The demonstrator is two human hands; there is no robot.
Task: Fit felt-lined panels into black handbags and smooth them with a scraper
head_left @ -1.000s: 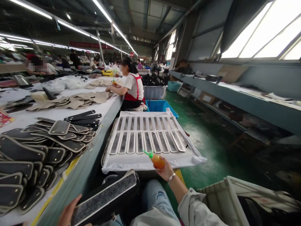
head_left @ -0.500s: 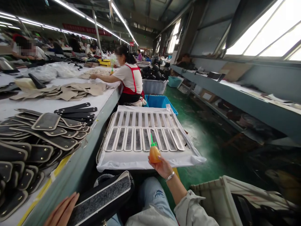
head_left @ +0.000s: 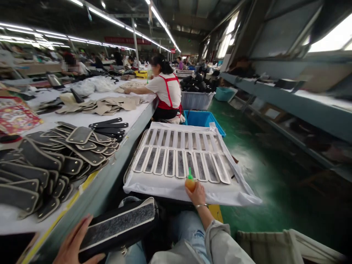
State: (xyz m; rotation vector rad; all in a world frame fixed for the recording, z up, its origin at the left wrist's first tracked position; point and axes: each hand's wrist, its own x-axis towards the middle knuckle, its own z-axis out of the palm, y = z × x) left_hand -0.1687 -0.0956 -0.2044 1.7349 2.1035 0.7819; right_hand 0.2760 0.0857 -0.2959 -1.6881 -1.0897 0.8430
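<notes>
My right hand (head_left: 197, 194) is closed around a squeeze bottle (head_left: 189, 184) of amber liquid with a green nozzle pointing up. It is at the near edge of a white-covered board (head_left: 165, 183). Two rows of white-edged panels with dark grey faces (head_left: 180, 164) lie on that board. On my lap rests a black bag (head_left: 132, 229), its upper side bearing a long speckled grey strip (head_left: 121, 222) with pale borders. My left hand (head_left: 73, 242) grips the bag's left end, fingers along the far side and thumb on the near side.
Black pale-edged straps with studs (head_left: 82, 146) are heaped on the long table (head_left: 150, 112) to my left, with beige pieces (head_left: 101, 105) beyond. A co-worker in a red apron (head_left: 167, 91) sits ahead. A blue bin (head_left: 205, 119) stands behind the board, a pale crate (head_left: 264, 245) at lower right.
My right hand has lowered the bottle toward the board's near edge. The thumb of my left hand now shows on the bag's near side. The view has turned left.
</notes>
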